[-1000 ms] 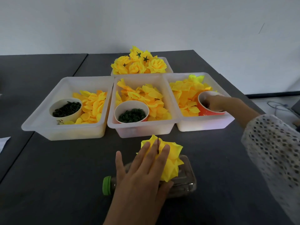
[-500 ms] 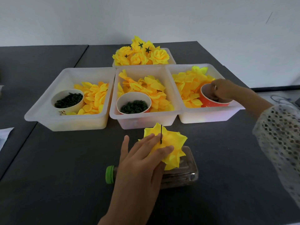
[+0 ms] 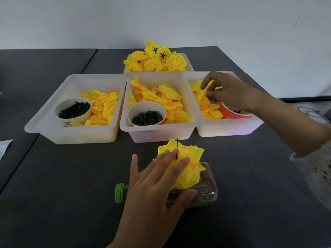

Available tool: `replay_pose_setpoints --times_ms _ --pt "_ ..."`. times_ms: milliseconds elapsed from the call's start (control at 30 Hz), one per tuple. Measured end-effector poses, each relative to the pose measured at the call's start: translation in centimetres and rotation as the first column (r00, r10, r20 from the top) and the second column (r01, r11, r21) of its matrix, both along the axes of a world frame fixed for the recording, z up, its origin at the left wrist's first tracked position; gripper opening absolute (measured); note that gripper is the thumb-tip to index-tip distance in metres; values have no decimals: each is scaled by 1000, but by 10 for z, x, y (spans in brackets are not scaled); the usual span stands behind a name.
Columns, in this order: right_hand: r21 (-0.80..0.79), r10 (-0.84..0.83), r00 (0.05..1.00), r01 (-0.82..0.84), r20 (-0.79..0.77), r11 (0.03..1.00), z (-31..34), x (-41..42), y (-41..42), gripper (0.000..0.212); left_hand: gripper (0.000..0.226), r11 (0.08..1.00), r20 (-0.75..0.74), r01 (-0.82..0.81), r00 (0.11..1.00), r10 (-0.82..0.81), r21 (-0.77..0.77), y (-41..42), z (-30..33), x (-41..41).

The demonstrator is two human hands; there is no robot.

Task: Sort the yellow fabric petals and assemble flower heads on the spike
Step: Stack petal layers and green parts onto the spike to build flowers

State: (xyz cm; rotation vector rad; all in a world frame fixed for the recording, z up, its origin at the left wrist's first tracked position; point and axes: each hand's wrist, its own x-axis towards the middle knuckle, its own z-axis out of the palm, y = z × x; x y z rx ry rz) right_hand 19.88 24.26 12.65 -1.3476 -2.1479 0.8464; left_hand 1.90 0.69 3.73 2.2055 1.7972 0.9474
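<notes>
A yellow flower head (image 3: 189, 165) sits threaded on a thin dark spike (image 3: 177, 145) that stands up from a clear bottle (image 3: 206, 190) lying on its side. My left hand (image 3: 155, 187) lies flat on the flower head and bottle, fingers spread around the spike. My right hand (image 3: 225, 92) hovers over the right bin (image 3: 229, 129), above the red cup (image 3: 232, 113), pinching a small dark green piece at its fingertips. Loose yellow petals (image 3: 161, 97) fill the three front bins.
The left bin (image 3: 71, 135) and middle bin (image 3: 157, 135) each hold a white cup of dark green pieces (image 3: 74, 110), (image 3: 146, 117). A rear bin (image 3: 188, 59) holds finished yellow flowers. White paper (image 3: 4, 145) lies at the left table edge. The bottle has a green cap (image 3: 119, 192).
My right hand has lifted out of the red cup with a small green piece and moved left over the petals. My left hand has stayed on the flower head.
</notes>
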Motion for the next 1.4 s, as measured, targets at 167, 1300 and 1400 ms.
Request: replay_pose_setpoints --times_ms 167,1300,1400 --pt "373 219 972 -233 82 898 -4 -46 -70 29 51 999 -7 -5 1000 5 -42 -1 1 -1" --pt "795 462 792 -549 398 257 -39 -23 -128 21 50 997 -91 1 996 -8 -77 -3 8 -3" --pt "815 454 790 -542 412 204 -38 -23 -128 19 50 997 -85 0 996 -7 -75 -3 8 -3"
